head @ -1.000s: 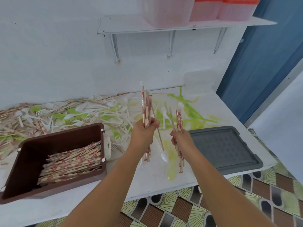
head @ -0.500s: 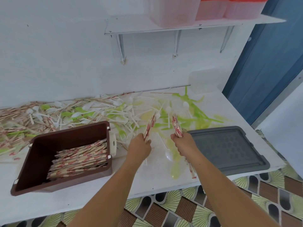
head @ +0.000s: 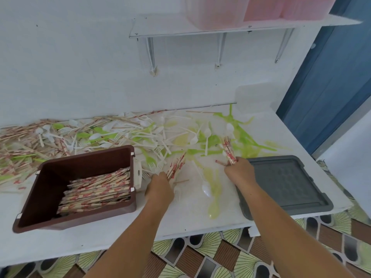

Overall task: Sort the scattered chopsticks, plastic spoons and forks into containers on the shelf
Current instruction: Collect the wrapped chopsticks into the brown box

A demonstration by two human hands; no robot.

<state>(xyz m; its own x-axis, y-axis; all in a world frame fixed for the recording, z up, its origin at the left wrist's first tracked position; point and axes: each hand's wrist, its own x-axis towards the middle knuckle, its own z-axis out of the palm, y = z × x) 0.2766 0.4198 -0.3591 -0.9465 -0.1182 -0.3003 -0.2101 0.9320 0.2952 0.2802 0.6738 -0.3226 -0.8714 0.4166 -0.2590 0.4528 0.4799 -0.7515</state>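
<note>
Two chopstick bundles are gripped, one per fist. The left hand [head: 159, 189] clamps the left bundle [head: 176, 166], tips toward 1 o'clock; the right hand [head: 240, 171] clamps the right bundle [head: 228, 151], tips toward 11 o'clock. Both stood upright one second ago; both now tilt lower, hands wider apart. The brown bin [head: 86, 155] sits at 9 o'clock of the left hand.

Shelf containers [head: 263, 11]: tops cut off by upper edge. Pile of chopsticks [head: 14, 149]: cut by left edge. Left hand [head: 159, 190], right hand [head: 240, 172]: fingertips hidden.
</note>
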